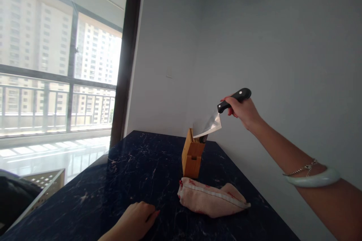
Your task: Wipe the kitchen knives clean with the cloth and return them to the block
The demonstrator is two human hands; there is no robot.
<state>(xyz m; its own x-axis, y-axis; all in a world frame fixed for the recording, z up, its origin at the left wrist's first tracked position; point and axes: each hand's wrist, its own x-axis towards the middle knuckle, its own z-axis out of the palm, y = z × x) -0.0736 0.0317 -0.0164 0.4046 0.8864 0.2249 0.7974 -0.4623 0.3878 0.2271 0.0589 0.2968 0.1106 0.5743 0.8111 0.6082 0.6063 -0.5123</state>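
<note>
My right hand [240, 110] is closed around the black handle of a cleaver [209, 123], raised over the table. The wide steel blade slants down to the left, its lower corner at the top of a wooden knife block [191, 162]. Whether that corner is inside a slot I cannot tell. A second dark handle [203, 138] sticks out of the block behind the blade. In front of the block lies a folded pink cloth [210, 197] with red marks and a white seam. My left hand [138, 216] rests on the table as a loose fist, apart from the cloth.
The dark blue marbled table [152, 162] runs back to a grey wall [254, 37]. Large windows [56, 52] fill the left side. A chair with a perforated light frame [46, 186] stands by the table's left edge.
</note>
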